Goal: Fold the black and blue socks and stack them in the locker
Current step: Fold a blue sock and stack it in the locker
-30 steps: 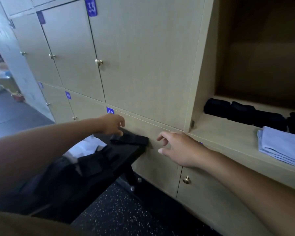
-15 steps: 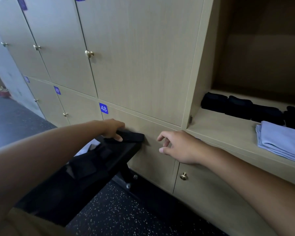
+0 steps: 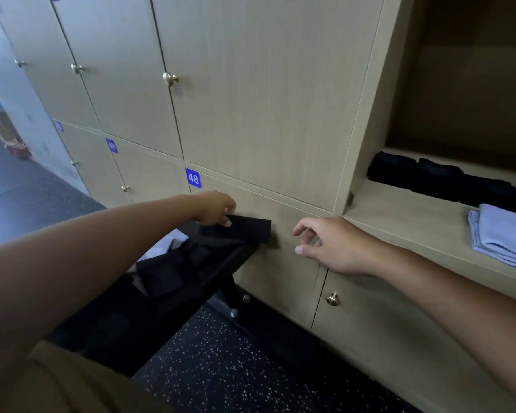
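Down by my lap, the black desk (image 3: 167, 296) runs toward the lockers with a heap of dark socks (image 3: 164, 274) on it and something white (image 3: 164, 247) behind them. My left hand (image 3: 216, 208) reaches to the far end of the desk and pinches a folded black sock (image 3: 245, 229) by its near edge. My right hand (image 3: 332, 247) hangs just beside that sock, fingers loosely curled, holding nothing. Further off to the right, the open locker (image 3: 399, 222) has a row of folded black socks (image 3: 438, 181) at the back of its shelf and a folded stack of blue socks (image 3: 505, 238) in front.
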{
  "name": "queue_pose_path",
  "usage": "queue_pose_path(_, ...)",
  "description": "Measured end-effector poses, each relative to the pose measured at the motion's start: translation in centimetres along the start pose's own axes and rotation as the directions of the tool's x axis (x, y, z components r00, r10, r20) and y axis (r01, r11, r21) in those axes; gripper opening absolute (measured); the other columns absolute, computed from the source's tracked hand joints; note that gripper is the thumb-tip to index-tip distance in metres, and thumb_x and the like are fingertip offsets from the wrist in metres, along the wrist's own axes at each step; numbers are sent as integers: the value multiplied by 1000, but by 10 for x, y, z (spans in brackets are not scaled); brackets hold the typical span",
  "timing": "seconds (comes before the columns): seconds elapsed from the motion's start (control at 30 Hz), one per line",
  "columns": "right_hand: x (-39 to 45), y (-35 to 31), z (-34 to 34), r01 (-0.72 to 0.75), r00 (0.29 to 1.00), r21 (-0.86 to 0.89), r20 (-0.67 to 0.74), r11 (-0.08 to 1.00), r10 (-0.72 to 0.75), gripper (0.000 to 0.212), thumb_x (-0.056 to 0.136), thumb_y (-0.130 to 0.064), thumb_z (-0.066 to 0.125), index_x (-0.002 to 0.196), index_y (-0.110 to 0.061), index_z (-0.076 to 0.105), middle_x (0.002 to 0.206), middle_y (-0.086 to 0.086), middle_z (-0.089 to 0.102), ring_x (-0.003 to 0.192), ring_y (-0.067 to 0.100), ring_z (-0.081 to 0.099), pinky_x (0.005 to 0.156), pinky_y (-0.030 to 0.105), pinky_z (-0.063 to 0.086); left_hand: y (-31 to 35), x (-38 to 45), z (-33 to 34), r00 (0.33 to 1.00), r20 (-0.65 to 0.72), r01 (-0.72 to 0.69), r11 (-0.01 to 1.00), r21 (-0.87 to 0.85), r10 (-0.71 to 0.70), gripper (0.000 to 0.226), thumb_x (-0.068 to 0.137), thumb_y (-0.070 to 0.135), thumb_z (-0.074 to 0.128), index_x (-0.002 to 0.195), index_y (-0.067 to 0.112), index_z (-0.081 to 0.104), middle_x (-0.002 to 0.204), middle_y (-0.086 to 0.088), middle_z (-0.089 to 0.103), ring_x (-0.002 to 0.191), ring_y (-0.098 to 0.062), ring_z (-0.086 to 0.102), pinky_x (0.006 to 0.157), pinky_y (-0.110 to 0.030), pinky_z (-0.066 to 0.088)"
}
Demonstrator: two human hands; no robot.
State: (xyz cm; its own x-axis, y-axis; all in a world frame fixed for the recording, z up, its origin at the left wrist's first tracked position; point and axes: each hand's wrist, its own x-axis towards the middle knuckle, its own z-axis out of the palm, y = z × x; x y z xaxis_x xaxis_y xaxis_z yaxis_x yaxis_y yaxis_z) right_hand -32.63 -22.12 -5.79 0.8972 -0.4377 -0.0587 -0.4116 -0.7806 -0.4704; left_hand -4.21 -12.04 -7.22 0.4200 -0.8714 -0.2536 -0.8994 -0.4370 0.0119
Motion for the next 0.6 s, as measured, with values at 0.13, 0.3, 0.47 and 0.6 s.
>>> queue_pose_path(0.13, -7, 1, -6, -14, 999, 164, -42, 986, 22, 19, 94, -34, 68, 111, -26, 66, 90, -12, 69, 79, 0, 63, 71, 16, 46, 22, -26, -18, 996, -63, -67, 988, -136, 59, 21, 93, 29, 72, 86, 23, 54, 107, -3, 57, 98, -25, 54, 79, -32, 43)
queue_pose_path(0.3, -20, 8, -19, -75, 995, 331, -34, 941, 91, 14, 94, -34, 68, 98, -21, 72, 86, -4, 76, 88, 21, 72, 80, 40, 56, 56, -63, -36, 972, -143, -221, 939, -263, 189, 24, 95, 29, 71, 80, 35, 52, 91, 10, 61, 86, -15, 56, 66, -25, 39)
queue_pose_path(0.47, -40, 12, -38, -186, 973, 567, -6, 803, 230, 32, 99, -35, 63, 106, -5, 71, 101, 2, 78, 87, 14, 71, 76, 29, 57, 89, -84, -52, 929, -267, -352, 841, -412, 258, 10, 94, 30, 71, 89, 25, 63, 87, 8, 69, 80, -11, 62, 74, -29, 49)
queue_pose_path(0.6, -57, 13, -50, -183, 957, 752, -12, 633, 291, 36, 96, -39, 65, 109, -5, 65, 98, 2, 79, 97, 18, 75, 91, 38, 60, 118, -89, -56, 924, -293, -374, 729, -574, 245, 12, 94, 28, 72, 90, 20, 65, 83, 6, 74, 73, -11, 65, 75, -35, 53)
